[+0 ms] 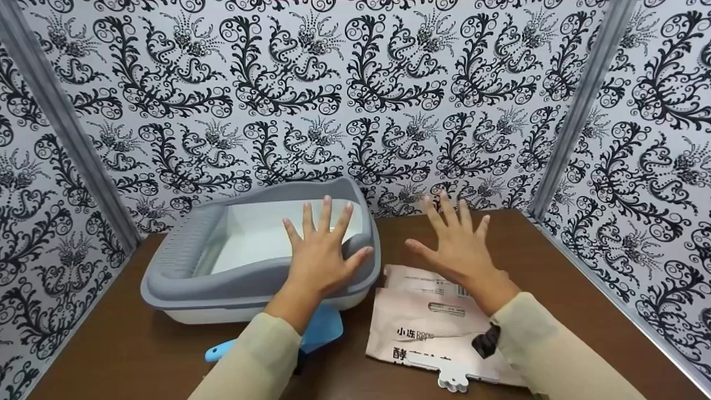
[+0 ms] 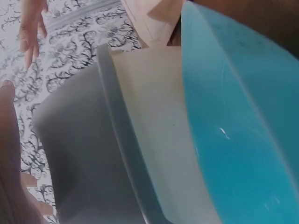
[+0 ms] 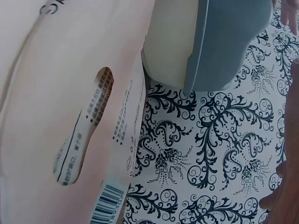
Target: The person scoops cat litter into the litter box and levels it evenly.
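Both hands are held up with fingers spread and nothing in them. In the head view the left hand (image 1: 322,255) is raised in front of a grey and white litter box (image 1: 222,286), overlapping its right side. A blue litter scoop (image 1: 325,329) lies under the left forearm, its handle pointing left and its middle hidden by the sleeve. The right hand (image 1: 458,244) hovers above the far end of a pale pink bag (image 1: 422,316) that has a cut-out handle slot and printed lettering. In the left wrist view the scoop (image 2: 233,112) looms large beside the box.
A white clip-like piece (image 1: 452,380) sits at the bag's near edge. The brown table (image 1: 555,266) is enclosed by black-and-white patterned walls (image 1: 389,83) with grey corner strips. The litter box stands at the back left, close to the rear wall.
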`<state>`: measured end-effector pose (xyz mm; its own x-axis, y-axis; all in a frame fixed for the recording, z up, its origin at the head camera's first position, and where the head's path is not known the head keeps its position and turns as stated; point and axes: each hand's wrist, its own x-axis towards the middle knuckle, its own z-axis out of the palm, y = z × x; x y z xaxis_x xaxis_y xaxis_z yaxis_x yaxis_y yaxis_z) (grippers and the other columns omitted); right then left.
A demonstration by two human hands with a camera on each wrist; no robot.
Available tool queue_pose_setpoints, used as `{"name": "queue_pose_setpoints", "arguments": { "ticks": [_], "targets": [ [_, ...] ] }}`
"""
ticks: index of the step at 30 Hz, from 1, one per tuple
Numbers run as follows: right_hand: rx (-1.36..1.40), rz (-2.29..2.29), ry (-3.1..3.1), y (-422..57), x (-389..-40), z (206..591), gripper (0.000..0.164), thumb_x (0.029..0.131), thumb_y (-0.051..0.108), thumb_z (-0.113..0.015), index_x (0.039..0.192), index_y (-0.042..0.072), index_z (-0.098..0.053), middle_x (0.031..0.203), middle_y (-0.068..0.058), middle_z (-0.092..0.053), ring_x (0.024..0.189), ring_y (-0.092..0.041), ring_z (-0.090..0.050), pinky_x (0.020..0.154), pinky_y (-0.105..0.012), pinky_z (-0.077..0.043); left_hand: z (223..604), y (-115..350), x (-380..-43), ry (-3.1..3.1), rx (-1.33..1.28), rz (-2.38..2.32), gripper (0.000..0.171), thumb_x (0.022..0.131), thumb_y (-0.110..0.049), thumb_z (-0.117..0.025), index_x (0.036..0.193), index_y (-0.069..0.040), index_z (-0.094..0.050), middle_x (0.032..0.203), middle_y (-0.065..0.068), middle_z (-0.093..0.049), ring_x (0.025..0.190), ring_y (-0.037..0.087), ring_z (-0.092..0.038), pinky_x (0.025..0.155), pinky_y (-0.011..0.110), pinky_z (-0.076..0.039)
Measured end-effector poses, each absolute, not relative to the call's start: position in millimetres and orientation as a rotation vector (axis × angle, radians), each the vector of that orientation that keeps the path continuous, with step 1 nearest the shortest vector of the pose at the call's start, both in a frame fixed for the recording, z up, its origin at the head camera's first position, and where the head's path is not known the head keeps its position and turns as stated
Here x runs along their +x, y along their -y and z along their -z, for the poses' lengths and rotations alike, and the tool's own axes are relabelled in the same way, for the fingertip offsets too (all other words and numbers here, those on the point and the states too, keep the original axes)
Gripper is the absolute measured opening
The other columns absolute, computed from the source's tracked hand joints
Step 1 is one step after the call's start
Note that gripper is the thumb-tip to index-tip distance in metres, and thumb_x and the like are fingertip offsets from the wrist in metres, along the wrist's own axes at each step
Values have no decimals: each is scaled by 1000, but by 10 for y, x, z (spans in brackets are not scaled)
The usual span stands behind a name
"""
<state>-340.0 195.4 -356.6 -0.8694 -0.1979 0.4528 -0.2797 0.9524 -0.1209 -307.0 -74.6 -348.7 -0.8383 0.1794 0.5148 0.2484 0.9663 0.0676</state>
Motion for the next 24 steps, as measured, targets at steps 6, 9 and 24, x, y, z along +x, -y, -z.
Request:
{"name": "queue_pose_setpoints", "arguments": {
  "ticks": [6, 9, 24],
  "targets": [
    [351, -281, 2660, -2114, -3312, 3664, 88, 83, 78, -37, 150, 41, 8, 160, 3, 11, 146, -42, -3, 102, -74, 8, 3532, 706, -2898, 2526, -372, 175, 85, 83, -80, -29, 153, -36, -10, 162, 7, -6, 146, 42, -1, 106, 73, 1],
    [368, -304, 2668, -2204, -3238, 3715, 87, 86, 74, -39, 151, 39, 7, 160, 4, 10, 146, -41, -5, 103, -75, 4, 3604, 677, -2794, 2469, -414, 155, 84, 84, -79, -30, 153, -35, -12, 161, 7, -9, 146, 43, -3, 107, 72, -1],
    [538, -761, 2663, -2726, -2832, 3907, 71, 97, 41, -47, 153, 37, -3, 162, 1, -5, 145, -39, -14, 106, -70, -15, 3949, 471, -2423, 2246, -699, 124, 86, 86, -74, -36, 154, -25, -17, 160, 13, -15, 144, 42, -17, 109, 64, -22]
  ]
}}
